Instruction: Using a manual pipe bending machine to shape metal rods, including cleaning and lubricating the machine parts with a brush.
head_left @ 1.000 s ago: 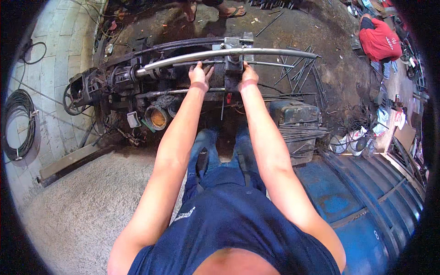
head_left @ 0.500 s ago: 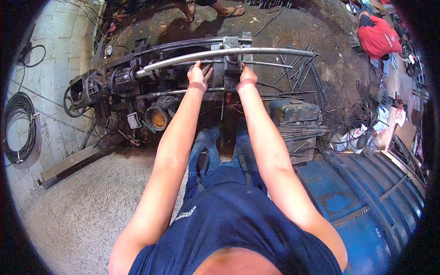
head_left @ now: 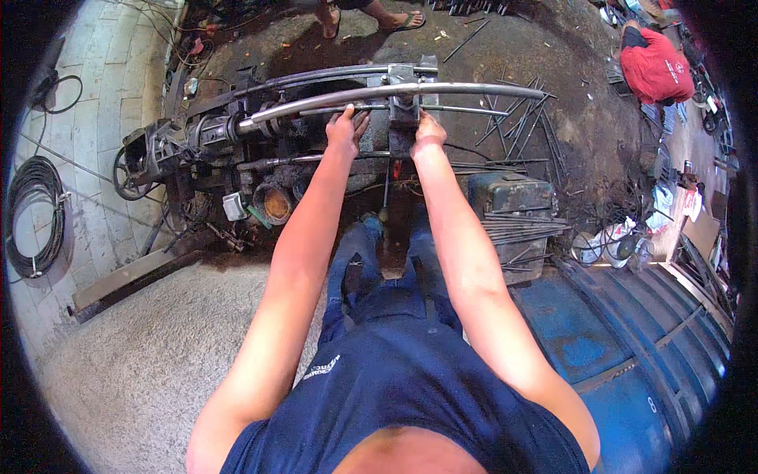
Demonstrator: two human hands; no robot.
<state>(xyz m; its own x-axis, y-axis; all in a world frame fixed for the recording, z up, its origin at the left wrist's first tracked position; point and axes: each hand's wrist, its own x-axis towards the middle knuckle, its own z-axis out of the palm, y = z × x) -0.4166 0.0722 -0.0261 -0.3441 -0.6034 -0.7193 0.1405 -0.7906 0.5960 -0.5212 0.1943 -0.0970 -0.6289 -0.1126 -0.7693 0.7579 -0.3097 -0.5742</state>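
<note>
Taking the view's centre as the clock's middle, the person's left hand (head_left: 345, 129) is toward 11:30 and the right hand (head_left: 429, 130) toward 1 o'clock, on either side of a dark, square-edged metal block (head_left: 404, 113). The slender grey steel rod (head_left: 470, 109) lies near 12 o'clock, showing on both sides of that block; the placing suggests two-sided support to keep it level. The left hand meets the rod with fingers partly spread; the right sits close against the block's 3 o'clock side; I cannot tell whether either closes fully around anything. Just beyond, a thick polished silver bar (head_left: 474, 89) stretches from the blackened, greasy machine (head_left: 217, 130) at 10 o'clock, which apparently bears its weight. Loose dark thin rods (head_left: 525, 126) lie on the floor at 2 o'clock, probably within easy reach.
</note>
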